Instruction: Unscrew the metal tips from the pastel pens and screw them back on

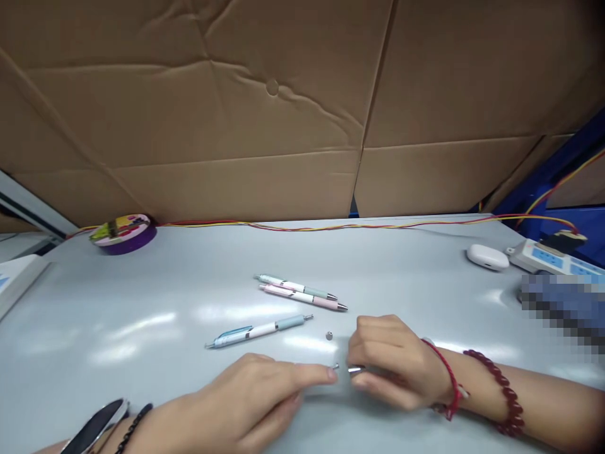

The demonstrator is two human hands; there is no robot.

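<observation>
My left hand [255, 397] stretches its index finger to the right, the other fingers curled beneath. Its fingertip is at a small metal piece [336, 366]; whether they touch I cannot tell. Facing it, my right hand [394, 362] is closed around a silver cone-shaped pen tip [355, 370], whose end pokes out between thumb and fingers. A small silver part [329, 335] lies on the table between the hands and the pens. The light blue pen [259, 331] lies slanted, with narrow metal bared at its right end. Behind it, a green-white pen [297, 287] and a pink-white pen [305, 297] lie side by side.
Along the back of the grey table [189, 271] run red and yellow wires [293, 228] before a cardboard wall [189, 126]. A round purple tin [125, 234] stands back left. At right are a white earbud case [488, 257], a power strip [543, 257] and a blurred dark object [564, 309].
</observation>
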